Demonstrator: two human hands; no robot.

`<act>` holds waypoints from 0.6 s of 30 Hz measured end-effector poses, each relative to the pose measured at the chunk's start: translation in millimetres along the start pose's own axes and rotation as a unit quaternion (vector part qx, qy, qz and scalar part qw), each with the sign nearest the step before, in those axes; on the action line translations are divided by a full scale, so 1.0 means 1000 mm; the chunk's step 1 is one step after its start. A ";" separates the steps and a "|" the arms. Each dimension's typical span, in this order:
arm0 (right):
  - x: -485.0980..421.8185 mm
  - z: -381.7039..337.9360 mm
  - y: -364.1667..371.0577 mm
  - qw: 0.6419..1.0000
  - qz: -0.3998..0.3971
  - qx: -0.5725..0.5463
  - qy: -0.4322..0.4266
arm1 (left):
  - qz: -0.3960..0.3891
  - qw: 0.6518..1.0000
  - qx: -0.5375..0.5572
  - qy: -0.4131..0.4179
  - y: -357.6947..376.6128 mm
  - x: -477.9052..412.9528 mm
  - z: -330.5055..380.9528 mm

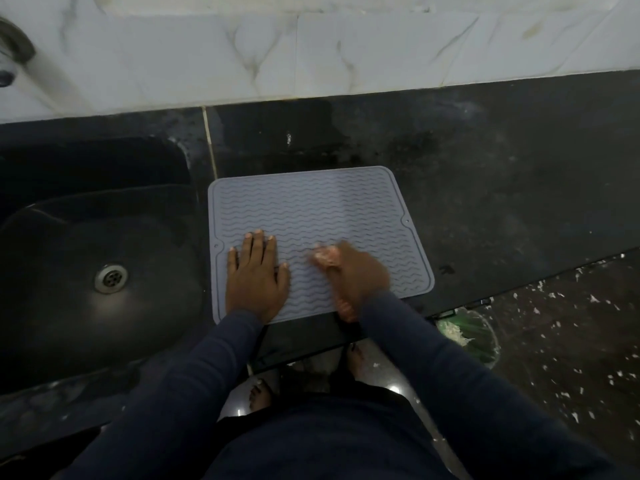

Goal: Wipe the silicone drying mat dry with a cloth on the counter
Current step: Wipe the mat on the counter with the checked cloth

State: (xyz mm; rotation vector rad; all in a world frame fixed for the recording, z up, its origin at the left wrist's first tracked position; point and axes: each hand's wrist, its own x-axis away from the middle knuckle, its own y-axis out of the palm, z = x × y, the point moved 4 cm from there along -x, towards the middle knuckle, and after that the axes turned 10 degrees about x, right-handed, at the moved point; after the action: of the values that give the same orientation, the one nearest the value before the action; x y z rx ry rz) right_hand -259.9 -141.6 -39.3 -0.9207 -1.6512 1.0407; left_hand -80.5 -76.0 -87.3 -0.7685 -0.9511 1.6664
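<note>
Pinning the silicone drying mat [311,206] flat is the job of the left hand [256,278] in the head view. It lies palm down on the near left part of the mat, fingers straight and spread, gripping nothing. The right hand [360,275] is on the near right part, curled round a bunched pale pink cloth [325,259]. One end of the cloth shows past the knuckles and another hangs out by the wrist. That hand is blurred, so I judge it to be in mid-stroke.

The mat lies flat on the dark counter [485,185], ribbed side up. The ribs run in wavy lines from side to side, so strokes along them should lift water out of the grooves better than strokes across. The far half of the mat looks untouched by either hand and will need a longer reach. The left hand will have to move for its own patch to be wiped. Whether the surface is wet cannot be told from here.

The left edge of the mat sits just beside the rim of the sink [69,237], and its near edge runs close to the counter's front edge. A hard pull toward the body could drag the mat off the front, so pressing down matters there.

To the right and behind the mat the counter offers wide room for sweeps, up to the marble wall [311,46]. A green bucket [485,344] stands on the floor below the right front edge.
</note>
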 end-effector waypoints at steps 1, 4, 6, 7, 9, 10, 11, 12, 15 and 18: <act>-0.004 0.027 -0.008 0.999 0.002 -0.001 0.035 | 0.000 1.000 0.001 -0.001 0.000 -0.001 0.000; -0.013 0.088 -0.029 0.993 0.017 0.024 0.113 | -0.004 1.000 -0.004 -0.002 0.000 0.000 0.001; -0.015 0.094 -0.035 0.992 0.024 0.028 0.124 | -0.010 1.000 -0.005 -0.003 0.001 0.000 0.001; -0.015 0.087 -0.037 0.992 0.037 0.022 0.121 | -0.009 1.000 -0.006 -0.003 0.001 -0.001 0.001; -0.010 0.048 -0.034 0.994 0.058 -0.003 0.092 | -0.009 1.000 -0.007 -0.003 0.001 0.000 0.000; -0.006 0.022 -0.027 0.997 0.060 -0.003 0.057 | -0.011 1.000 -0.007 -0.001 0.002 0.000 0.000; -0.002 -0.006 -0.016 0.998 0.052 -0.003 0.017 | -0.010 1.000 -0.008 0.000 0.002 -0.001 0.000; 0.003 -0.029 -0.001 0.999 0.031 -0.003 -0.018 | -0.007 1.000 -0.009 0.001 0.001 -0.001 0.000; 0.015 -0.025 0.014 0.999 0.026 0.017 -0.025 | -0.012 1.000 -0.007 0.005 0.002 -0.001 -0.001; 0.019 0.069 -0.007 0.994 0.043 0.023 0.100 | -0.012 1.000 -0.008 0.000 0.003 -0.001 -0.001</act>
State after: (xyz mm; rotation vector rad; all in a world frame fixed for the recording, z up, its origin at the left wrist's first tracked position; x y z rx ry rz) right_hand -332.0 -142.0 -39.9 -1.0381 -1.4273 1.0046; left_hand -80.4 -76.9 -90.3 -0.7657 -0.9707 1.6392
